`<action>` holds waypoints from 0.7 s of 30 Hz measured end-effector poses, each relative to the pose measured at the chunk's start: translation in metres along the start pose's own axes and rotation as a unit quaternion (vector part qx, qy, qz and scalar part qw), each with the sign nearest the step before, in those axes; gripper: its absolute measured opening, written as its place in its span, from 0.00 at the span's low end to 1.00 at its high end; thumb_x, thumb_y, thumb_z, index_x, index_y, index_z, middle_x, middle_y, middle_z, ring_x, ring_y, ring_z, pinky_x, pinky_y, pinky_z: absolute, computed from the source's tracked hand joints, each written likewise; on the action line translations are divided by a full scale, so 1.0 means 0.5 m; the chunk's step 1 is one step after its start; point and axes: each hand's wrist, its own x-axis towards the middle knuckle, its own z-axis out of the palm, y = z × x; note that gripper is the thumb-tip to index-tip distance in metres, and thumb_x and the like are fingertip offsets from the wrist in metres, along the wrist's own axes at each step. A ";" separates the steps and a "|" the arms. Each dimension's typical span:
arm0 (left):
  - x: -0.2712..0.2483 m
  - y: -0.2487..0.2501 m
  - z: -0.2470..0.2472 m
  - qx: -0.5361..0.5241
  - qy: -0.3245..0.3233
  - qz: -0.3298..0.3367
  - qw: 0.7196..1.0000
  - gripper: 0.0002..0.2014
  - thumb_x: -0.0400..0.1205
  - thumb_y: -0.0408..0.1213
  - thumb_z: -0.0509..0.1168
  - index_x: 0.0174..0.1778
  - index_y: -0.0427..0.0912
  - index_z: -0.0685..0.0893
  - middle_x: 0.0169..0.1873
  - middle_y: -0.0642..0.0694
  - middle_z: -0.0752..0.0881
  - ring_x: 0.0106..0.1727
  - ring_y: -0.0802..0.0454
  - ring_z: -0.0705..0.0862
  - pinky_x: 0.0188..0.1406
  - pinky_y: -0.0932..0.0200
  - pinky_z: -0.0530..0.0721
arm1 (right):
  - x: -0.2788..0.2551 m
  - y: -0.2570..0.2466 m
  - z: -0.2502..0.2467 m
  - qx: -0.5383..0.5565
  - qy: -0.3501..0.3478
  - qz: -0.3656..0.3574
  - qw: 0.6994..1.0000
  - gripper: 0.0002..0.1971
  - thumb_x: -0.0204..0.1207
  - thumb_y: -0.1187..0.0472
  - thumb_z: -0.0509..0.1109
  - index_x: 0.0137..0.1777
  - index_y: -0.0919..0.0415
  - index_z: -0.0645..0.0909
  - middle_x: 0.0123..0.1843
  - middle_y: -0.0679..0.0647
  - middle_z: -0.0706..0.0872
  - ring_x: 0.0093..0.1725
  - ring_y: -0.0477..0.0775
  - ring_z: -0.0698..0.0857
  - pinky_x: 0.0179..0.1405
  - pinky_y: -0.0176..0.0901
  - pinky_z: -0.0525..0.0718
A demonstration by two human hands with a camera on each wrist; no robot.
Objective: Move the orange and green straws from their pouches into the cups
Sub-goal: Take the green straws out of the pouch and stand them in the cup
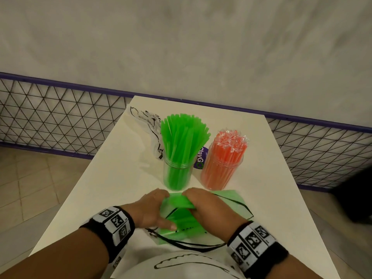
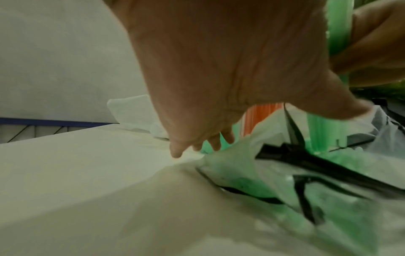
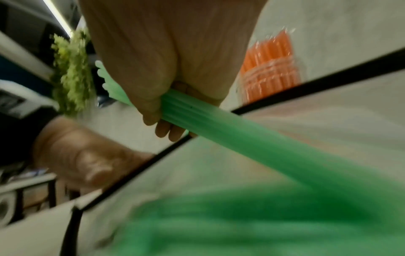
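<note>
Green straws (image 1: 182, 202) are held in a small bundle by the right hand (image 1: 209, 206), fingers and thumb clenched round them, half out of the pouch (image 1: 231, 204) at the near edge of the worktop (image 1: 100, 188). More green straws stand in the left cup (image 1: 177, 176); orange straws (image 1: 229, 152), wrapped, fill the right cup (image 1: 219, 176). An empty pouch (image 1: 149, 121) lies behind the cups.

Risks, as judged: the bundle is thin and slick, so a loose grip could let straws fan out and drop. The green cup is already crowded and splayed; pushing more in could tip it or knock the neighbouring cup.

Left hand (image 1: 153, 210) lies palm down on the pouch; its thumb points along the film, but whether the fingers pinch it cannot be told. Both wrists sit low and close together.
</note>
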 end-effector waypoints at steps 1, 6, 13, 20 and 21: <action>-0.002 0.007 -0.008 -0.044 0.047 0.000 0.998 0.67 0.47 0.79 0.74 0.81 0.50 0.61 0.73 0.53 0.66 0.77 0.49 0.67 0.79 0.49 0.70 | 0.001 -0.013 -0.028 0.038 0.024 0.015 0.999 0.09 0.83 0.60 0.64 0.60 0.53 0.80 0.53 0.46 0.84 0.53 0.46 0.82 0.55 0.45 0.82; 0.004 0.071 -0.096 -0.209 0.276 0.054 0.937 0.62 0.61 0.53 0.84 0.85 0.45 0.53 0.83 0.44 0.61 0.82 0.48 0.62 0.82 0.51 0.62 | 0.010 -0.082 -0.184 0.291 0.196 0.088 0.932 0.10 0.83 0.52 0.64 0.63 0.44 0.78 0.56 0.41 0.86 0.58 0.37 0.83 0.58 0.43 0.81; 0.040 0.149 -0.220 -0.298 0.279 0.148 0.901 0.25 0.86 0.46 0.64 0.80 0.49 0.68 0.64 0.61 0.82 0.66 0.65 0.80 0.70 0.61 0.79 | 0.092 -0.126 -0.317 0.492 0.316 -0.021 0.811 0.04 0.82 0.61 0.65 0.52 0.51 0.78 0.39 0.50 0.85 0.48 0.56 0.84 0.59 0.60 0.80; 0.048 0.154 -0.212 -0.366 0.227 0.129 0.893 0.36 0.82 0.67 0.55 0.83 0.52 0.63 0.74 0.60 0.71 0.75 0.60 0.70 0.78 0.57 0.65 | 0.178 -0.104 -0.290 0.409 0.384 0.012 0.827 0.05 0.84 0.63 0.64 0.53 0.52 0.75 0.43 0.51 0.88 0.48 0.47 0.88 0.55 0.43 0.83; 0.049 0.153 -0.203 -0.367 0.221 0.135 0.893 0.39 0.82 0.66 0.57 0.85 0.50 0.60 0.74 0.59 0.70 0.75 0.61 0.68 0.77 0.59 0.64 | 0.187 -0.095 -0.277 0.389 0.377 0.018 0.840 0.04 0.84 0.62 0.65 0.53 0.51 0.75 0.44 0.49 0.88 0.48 0.45 0.88 0.55 0.43 0.83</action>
